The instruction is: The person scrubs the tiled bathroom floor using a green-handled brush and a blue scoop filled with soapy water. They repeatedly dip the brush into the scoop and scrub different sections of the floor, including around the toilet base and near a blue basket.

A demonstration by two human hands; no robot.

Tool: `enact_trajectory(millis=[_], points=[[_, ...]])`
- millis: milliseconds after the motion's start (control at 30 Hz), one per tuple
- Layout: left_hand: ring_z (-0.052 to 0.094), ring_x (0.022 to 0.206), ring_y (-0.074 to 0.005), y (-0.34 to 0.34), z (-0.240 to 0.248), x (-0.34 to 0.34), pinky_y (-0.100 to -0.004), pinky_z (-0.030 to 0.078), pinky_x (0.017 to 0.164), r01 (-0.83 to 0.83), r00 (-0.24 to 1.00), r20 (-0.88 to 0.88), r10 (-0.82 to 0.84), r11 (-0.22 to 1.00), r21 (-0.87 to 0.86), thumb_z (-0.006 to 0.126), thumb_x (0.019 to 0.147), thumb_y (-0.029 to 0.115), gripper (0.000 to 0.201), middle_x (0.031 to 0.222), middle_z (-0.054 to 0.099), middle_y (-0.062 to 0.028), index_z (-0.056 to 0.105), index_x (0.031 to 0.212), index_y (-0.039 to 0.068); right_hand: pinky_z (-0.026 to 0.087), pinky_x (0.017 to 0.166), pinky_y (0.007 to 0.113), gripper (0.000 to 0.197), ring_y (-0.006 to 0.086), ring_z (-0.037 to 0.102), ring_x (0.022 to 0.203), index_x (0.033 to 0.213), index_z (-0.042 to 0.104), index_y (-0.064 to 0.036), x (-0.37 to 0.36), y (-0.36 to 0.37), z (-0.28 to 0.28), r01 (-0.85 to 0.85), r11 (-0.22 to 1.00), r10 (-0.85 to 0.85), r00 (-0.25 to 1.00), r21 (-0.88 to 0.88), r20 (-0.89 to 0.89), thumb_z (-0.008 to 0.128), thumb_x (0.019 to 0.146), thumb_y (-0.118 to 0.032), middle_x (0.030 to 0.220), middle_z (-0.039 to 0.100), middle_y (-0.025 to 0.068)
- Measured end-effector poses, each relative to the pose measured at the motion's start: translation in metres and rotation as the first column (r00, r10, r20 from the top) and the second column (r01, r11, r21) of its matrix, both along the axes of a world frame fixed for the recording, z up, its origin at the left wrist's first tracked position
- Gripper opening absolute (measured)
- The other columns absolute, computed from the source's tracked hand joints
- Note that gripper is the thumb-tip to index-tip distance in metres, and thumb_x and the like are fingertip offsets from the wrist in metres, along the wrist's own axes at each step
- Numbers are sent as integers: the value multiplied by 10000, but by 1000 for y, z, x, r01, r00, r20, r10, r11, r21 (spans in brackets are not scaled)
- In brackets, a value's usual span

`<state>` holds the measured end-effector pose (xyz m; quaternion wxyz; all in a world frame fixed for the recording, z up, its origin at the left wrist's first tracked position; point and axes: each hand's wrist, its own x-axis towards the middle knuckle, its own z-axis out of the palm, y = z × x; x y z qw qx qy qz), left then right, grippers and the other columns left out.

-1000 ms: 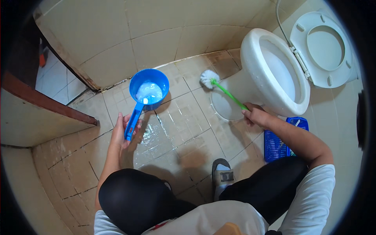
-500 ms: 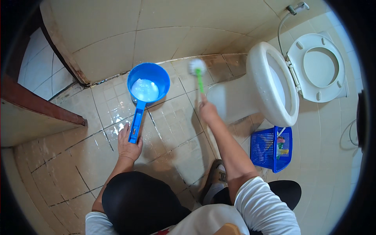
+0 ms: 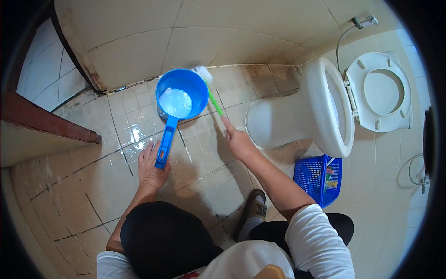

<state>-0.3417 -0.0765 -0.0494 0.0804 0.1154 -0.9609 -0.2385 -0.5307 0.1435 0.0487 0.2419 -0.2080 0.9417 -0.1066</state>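
My right hand (image 3: 239, 142) is closed round the end of a toilet brush (image 3: 215, 103) with a green handle and a round white head. The brush head rests by the wall edge, partly behind the rim of a blue dipper (image 3: 203, 100). Whitish, foamy liquid (image 3: 175, 102) lies in the dipper. Its long handle points toward me and passes over my left hand (image 3: 151, 169), between thumb and fingers. The left fingers are stretched out over the wet floor; I see no grip around the handle. What holds the dipper up is mostly hidden.
A white toilet (image 3: 274, 122) with its seat (image 3: 364, 95) raised stands at right. Below it sits a blue plastic basket (image 3: 308, 181) holding small items. A spray hose (image 3: 338, 49) hangs on the wall. The brown door edge (image 3: 55, 122) is at left. Floor tiles (image 3: 134, 132) glisten with water.
My right hand has swung left with the toilet brush, taking its head from near the toilet base to beside the dipper. The left hand and dipper stay together; the view has tilted slightly.
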Motion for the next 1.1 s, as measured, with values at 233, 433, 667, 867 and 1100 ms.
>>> enact_trajectory(millis=[233, 433, 667, 867, 1100], points=[[374, 1258, -299, 11, -2, -11, -454, 273, 1032, 51, 998, -35, -50, 999, 15, 635, 761, 234, 494, 1372, 415, -64, 532, 1222, 88, 475, 771, 443, 509, 407, 609, 874, 1434, 281, -218, -81, 67, -12, 460, 880, -467, 883, -115, -41, 393, 939, -255, 956, 618, 278], [380, 1258, -292, 3, -6, -5, -465, 279, 1027, 13, 1000, 29, -12, 1000, -29, 645, 741, 223, 510, 1340, 451, -85, 535, 1215, 71, 460, 794, 475, 503, 442, 588, 888, 1434, 265, -198, -6, 25, -2, 129, 991, -129, 991, -41, 20, 390, 950, -250, 936, 594, 318], [403, 1243, -294, 15, -11, -12, -485, 317, 997, 15, 1000, -24, -16, 1000, -20, 660, 713, 224, 513, 1240, 518, -125, 558, 1191, 68, 471, 787, 447, 505, 404, 599, 900, 1426, 292, -184, 1, 85, -22, 401, 904, -412, 910, -146, -53, 405, 934, -193, 929, 606, 288], [413, 1237, -290, 9, -5, -9, -492, 321, 991, -15, 1000, -21, 13, 998, -64, 643, 713, 229, 471, 1225, 529, -123, 596, 1172, 135, 470, 817, 437, 497, 390, 606, 889, 1423, 285, -139, 59, 72, 27, 322, 945, -317, 944, -50, 97, 382, 939, -192, 916, 601, 293], [390, 1259, -272, 14, -8, -12, -479, 295, 1011, -4, 1000, 19, 5, 999, -44, 622, 729, 241, 522, 1297, 493, -82, 549, 1222, 87, 461, 863, 466, 489, 439, 594, 925, 1425, 278, -140, 22, 58, -26, 425, 870, -453, 889, -251, -63, 349, 944, -192, 980, 583, 334]])
